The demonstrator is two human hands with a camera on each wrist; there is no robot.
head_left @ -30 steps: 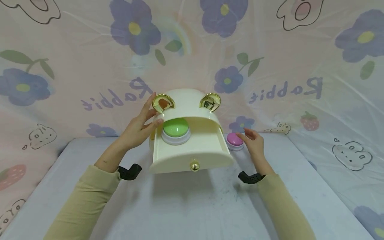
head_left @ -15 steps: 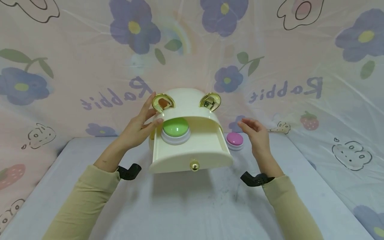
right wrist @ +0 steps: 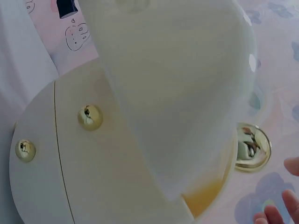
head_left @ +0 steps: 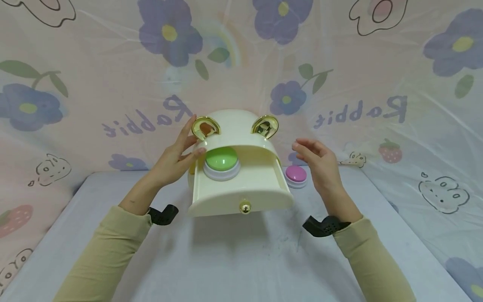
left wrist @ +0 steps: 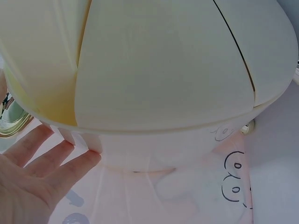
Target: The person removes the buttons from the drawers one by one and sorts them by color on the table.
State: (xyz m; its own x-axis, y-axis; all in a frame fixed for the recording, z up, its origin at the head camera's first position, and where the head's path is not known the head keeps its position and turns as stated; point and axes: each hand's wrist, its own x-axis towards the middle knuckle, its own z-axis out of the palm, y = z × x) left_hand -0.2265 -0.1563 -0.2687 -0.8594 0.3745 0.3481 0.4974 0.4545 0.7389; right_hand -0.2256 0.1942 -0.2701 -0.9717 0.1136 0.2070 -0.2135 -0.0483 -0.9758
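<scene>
- Wrinkled fabric, printed with violet flowers and mirrored lettering, is hung as a backdrop (head_left: 241,54) behind a pale tabletop (head_left: 241,264).
- On the tabletop, a glossy cream cabinet (head_left: 235,128) is set, its rounded top fitted with mirror-like gold ears (head_left: 265,127).
- Its upper drawer (head_left: 260,178), curved in front and finished with a round gold knob (head_left: 245,206), is pulled out; inside, toward the left, a shiny green button (head_left: 222,158) is seated on a white base.
- Beside the cabinet, on the right, a smaller pink button (head_left: 296,173) is placed.
- The cabinet's edge is touched by the left hand (head_left: 171,162), its fingers spread.
- The right hand (head_left: 320,162) is raised near the pink button, apart from it, fingers loosely bent.
- Lower drawer fronts (right wrist: 37,186) are hidden in the head view; the right hand is mostly cut off in its wrist view.
</scene>
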